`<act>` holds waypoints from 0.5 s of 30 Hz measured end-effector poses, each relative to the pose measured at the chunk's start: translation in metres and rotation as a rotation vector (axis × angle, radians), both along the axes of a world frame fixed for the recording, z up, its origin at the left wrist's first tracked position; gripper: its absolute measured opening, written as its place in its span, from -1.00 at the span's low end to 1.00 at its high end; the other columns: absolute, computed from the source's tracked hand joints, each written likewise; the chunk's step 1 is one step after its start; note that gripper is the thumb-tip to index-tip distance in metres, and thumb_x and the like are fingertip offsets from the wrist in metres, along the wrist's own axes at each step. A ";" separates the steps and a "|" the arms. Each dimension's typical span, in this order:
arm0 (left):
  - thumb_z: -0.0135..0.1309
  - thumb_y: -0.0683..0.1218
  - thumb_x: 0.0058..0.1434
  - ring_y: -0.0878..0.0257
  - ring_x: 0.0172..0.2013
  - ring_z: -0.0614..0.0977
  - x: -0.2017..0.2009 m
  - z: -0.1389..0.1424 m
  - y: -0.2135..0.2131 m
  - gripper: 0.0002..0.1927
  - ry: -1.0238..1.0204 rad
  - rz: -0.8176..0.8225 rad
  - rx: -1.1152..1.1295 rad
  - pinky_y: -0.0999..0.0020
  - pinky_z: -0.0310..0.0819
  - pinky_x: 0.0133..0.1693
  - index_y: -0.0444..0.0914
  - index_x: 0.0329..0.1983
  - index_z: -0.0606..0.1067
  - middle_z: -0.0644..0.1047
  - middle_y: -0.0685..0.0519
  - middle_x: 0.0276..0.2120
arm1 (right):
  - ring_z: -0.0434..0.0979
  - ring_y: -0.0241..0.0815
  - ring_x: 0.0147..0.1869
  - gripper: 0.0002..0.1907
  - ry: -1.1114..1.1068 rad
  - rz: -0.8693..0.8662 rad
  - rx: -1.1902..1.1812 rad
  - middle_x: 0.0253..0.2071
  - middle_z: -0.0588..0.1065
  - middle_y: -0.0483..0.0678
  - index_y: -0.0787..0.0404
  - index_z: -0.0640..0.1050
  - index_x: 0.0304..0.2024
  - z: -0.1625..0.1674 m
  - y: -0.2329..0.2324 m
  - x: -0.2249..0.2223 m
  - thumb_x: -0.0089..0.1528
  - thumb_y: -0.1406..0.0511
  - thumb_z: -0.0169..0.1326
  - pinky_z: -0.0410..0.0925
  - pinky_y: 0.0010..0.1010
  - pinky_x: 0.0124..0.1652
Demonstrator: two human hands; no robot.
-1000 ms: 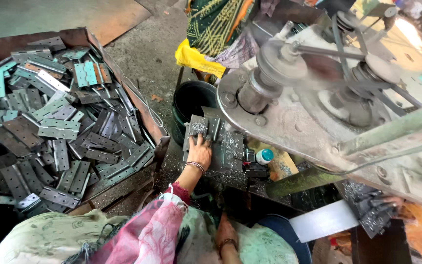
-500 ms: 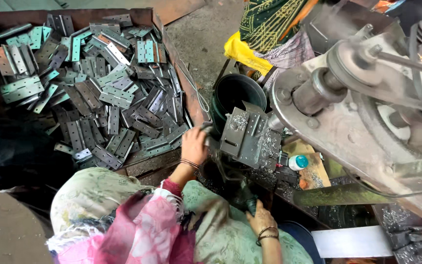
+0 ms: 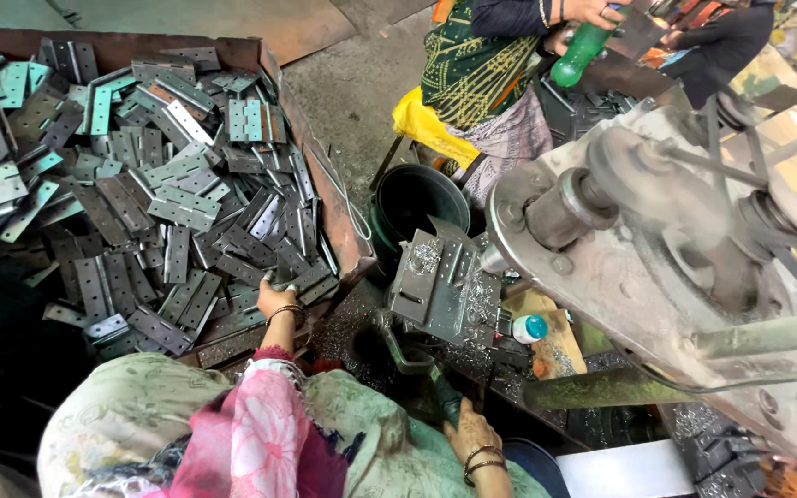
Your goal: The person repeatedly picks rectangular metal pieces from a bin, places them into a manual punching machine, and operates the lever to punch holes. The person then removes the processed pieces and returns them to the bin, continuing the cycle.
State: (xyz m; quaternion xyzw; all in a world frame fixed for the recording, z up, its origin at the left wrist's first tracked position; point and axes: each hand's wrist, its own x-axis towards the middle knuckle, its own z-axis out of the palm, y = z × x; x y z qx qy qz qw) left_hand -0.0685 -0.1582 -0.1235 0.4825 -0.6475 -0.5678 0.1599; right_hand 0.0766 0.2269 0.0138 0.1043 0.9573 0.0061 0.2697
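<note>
We sit in a cluttered metal workshop, a concrete floor [image 3: 343,88] behind a rusty crate [image 3: 325,198] heaped with hinges [image 3: 177,207]. Our left hand [image 3: 277,302] reaches into the crate's near right corner, fingers curled onto a hinge at the heap's edge, its long axis unclear. Right of the crate, our right hand [image 3: 472,433] grips a green handle [image 3: 443,397] below a jig plate [image 3: 440,286]; a co-worker [image 3: 481,65] sits beyond.
</note>
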 end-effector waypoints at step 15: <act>0.37 -0.17 -0.10 0.06 -0.15 0.68 -0.015 0.021 0.009 -0.31 0.079 0.034 -0.008 0.20 0.53 -0.01 -0.11 0.19 0.53 0.66 -0.11 -0.16 | 0.60 0.12 0.15 -0.40 0.009 0.023 -0.030 0.03 0.57 0.11 0.12 0.28 0.21 -0.006 -0.001 0.000 0.24 0.07 0.16 0.47 -0.08 0.10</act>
